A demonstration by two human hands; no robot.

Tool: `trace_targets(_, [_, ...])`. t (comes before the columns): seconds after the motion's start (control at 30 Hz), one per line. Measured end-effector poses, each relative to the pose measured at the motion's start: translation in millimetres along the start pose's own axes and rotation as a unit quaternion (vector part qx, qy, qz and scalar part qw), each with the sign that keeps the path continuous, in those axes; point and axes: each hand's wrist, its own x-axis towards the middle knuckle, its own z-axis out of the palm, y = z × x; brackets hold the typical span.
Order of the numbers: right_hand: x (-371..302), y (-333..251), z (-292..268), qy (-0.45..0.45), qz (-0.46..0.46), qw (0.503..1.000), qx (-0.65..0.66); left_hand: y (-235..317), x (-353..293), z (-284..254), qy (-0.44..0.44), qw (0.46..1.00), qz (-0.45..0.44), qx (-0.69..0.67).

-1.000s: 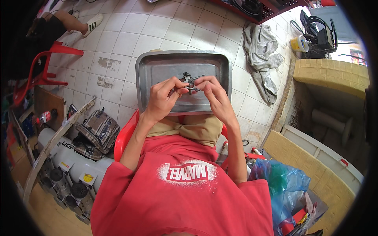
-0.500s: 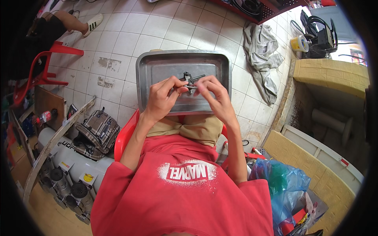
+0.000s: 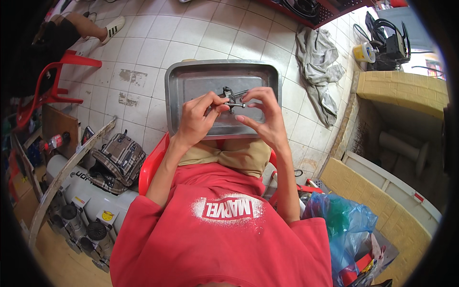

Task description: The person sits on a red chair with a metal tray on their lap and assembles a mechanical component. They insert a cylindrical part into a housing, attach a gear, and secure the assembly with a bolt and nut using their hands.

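My left hand (image 3: 198, 116) pinches a thin metal bolt (image 3: 236, 104) between thumb and fingertips, its head end pointing right. Just off that end is my right hand (image 3: 262, 115), thumb and fingers spread around the bolt's head without closing on it. Beneath both hands a grey metal tray (image 3: 175, 71) rests over my lap. Inside it, past the bolt, lies a dark metal part (image 3: 227, 92) with an arm or rod reaching right; my hands hide some of it.
A grey cloth (image 3: 319, 71) lies on the tiled floor to the right. At left are a red plastic chair (image 3: 57, 81) with a seated person's leg (image 3: 88, 26), a checked backpack (image 3: 119, 160) and a white tank (image 3: 91, 184). A blue plastic bag (image 3: 342, 222) sits by my right elbow.
My right hand has let go of the bolt's end; its fingers have opened and spread apart. The left hand stays in place with the bolt, whose head now shows.
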Motion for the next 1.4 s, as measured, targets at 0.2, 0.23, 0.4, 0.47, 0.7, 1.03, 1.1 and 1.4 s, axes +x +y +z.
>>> trace_targets(0.2, [-0.5, -13.5, -1.4, 0.043, 0.062, 0.995, 0.068, 4.4, 1.4, 0.5, -0.014, 1.0, -0.011, 0.006])
trace_targets(0.23, [0.0, -3.9, -1.4, 0.04, 0.048, 0.996, 0.063, 5.4, 1.9, 0.8, -0.02, 1.0, -0.013, 0.009])
trace_targets(0.4, [-1.2, -0.2, -3.7, 0.005, 0.058, 0.998, 0.033, 1.5, 1.1, 14.0, -0.007, 1.0, -0.016, -0.021])
trace_targets(0.47, [-3.0, 0.1, -3.0, -0.004, 0.1, 0.993, 0.058, 1.0, 1.2, 16.3, -0.018, 1.0, -0.023, -0.008])
trace_targets(0.7, [-5.4, 5.5, -3.7, 0.109, 0.016, 0.97, -0.218, -1.5, 8.8, 8.5, 0.0, 0.956, 0.052, 0.289])
trace_targets(1.03, [-3.4, 27.0, 6.8, 0.053, -0.03, 0.926, -0.372, -32.4, -4.7, -1.2, -0.072, 0.944, 0.011, 0.322])
trace_targets(1.1, [-2.9, 26.9, 7.0, 0.064, -0.035, 0.928, -0.366, -33.7, -8.1, -3.7, -0.059, 0.958, -0.011, 0.28])
trace_targets(1.4, [4.3, -4.5, 12.8, 0.074, -0.031, 0.99, -0.118, 6.4, -9.5, 4.0, 0.077, 0.979, -0.189, 0.0])
